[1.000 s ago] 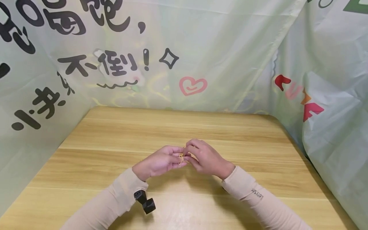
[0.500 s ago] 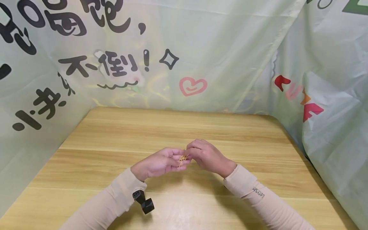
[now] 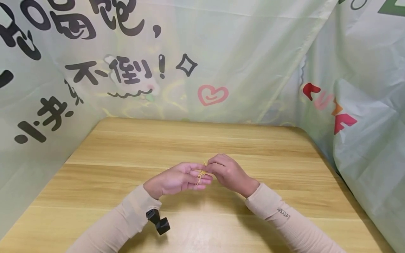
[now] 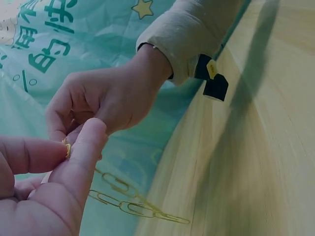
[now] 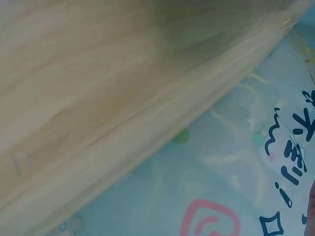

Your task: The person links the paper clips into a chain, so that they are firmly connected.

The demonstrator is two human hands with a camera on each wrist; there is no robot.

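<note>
A chain of gold paper clips point(image 3: 199, 177) hangs across the fingers of my left hand point(image 3: 177, 178), palm up over the table. In the left wrist view, the thumb and a finger of that left hand point(image 4: 49, 184) pinch a gold clip point(image 4: 67, 149). Beyond those fingers, linked clips point(image 4: 123, 202) dangle in two strands. My right hand point(image 3: 232, 174) meets the left from the right, its bent fingertips at the same clip; the left fingers partly hide this contact. At the right wrist view's edge, part of the chain point(image 5: 307, 56) shows blurred.
Both hands are over a light wooden table point(image 3: 142, 140). A printed cloth point(image 3: 253, 52) stands behind the table and along its sides. A black wrist device point(image 3: 158, 222) sticks out from the left sleeve point(image 3: 126, 218).
My left fingers have spread a little, showing more of the chain across them. My right thumb has drawn in behind its fingers, and both hands stay in nearly the same place.
</note>
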